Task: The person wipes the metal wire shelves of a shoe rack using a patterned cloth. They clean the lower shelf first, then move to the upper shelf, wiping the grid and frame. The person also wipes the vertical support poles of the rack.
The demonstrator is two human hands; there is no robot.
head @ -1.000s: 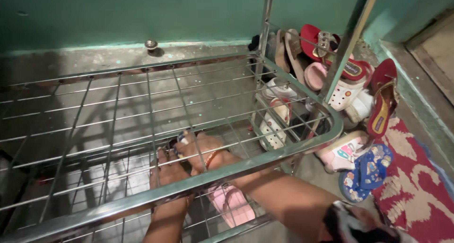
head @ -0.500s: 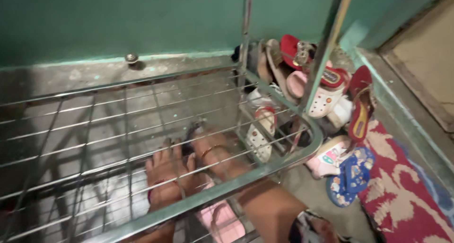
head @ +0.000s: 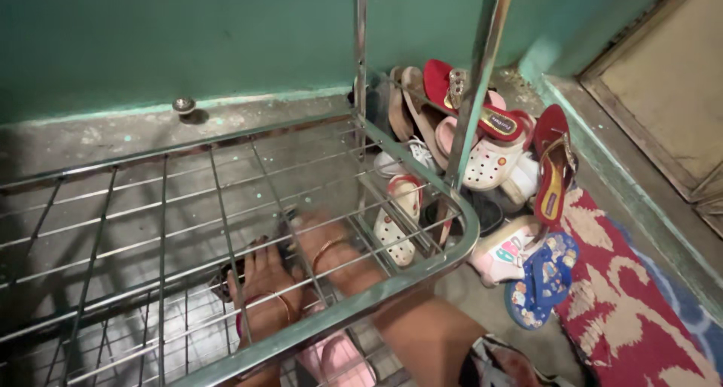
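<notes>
A small dark object (head: 288, 225), blurred and mostly hidden, sits under the top wire shelf of the steel rack (head: 422, 263), between the fingertips of both hands. A pink slipper (head: 339, 361) lies flat on a lower shelf of the rack, near its front rail.

My left hand (head: 260, 278) and right hand (head: 324, 248), both bare. Each wrist carries a thin bangle: reddish on the left, orange-gold on the right. At 5 o'clock, my patterned sleeve (head: 504, 366), dark with white and reddish patches, above a bare forearm.
</notes>
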